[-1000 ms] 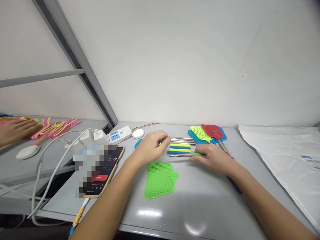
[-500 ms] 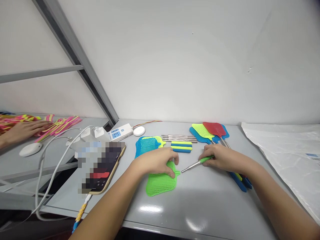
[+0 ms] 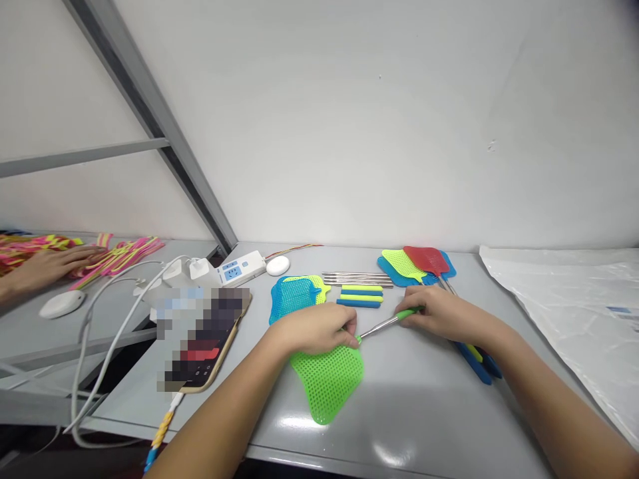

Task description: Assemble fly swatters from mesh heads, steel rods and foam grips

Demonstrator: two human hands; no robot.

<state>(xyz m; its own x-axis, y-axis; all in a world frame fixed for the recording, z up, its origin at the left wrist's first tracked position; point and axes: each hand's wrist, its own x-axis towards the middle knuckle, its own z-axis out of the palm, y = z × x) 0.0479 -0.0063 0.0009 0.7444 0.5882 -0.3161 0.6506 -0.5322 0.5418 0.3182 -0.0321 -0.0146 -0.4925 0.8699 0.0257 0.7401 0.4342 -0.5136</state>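
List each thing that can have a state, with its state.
Left grip: pinching green head at neck
Right grip: closed around green handle
Green handle: fitted on rod
Green head: rod at neck, insertion unclear
Loose heads: rodless, overlapping
Loose rods: lying parallel
Loose handles: lying parallel
Swatters: assembled, overlapping
Phone: screen lit

phone (image 3: 225,342) | white power strip (image 3: 243,268) | white disc (image 3: 277,266) beside it | pink-yellow cords (image 3: 130,257) | plastic sheet (image 3: 564,306)

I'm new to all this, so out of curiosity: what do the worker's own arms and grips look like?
They are human. The left grip and right grip are ungloved hands, with no ring in view, though parts of both are hidden. The left forearm and right forearm are bare: no sleeve, watch, bracelet, cable or marking shows on them.
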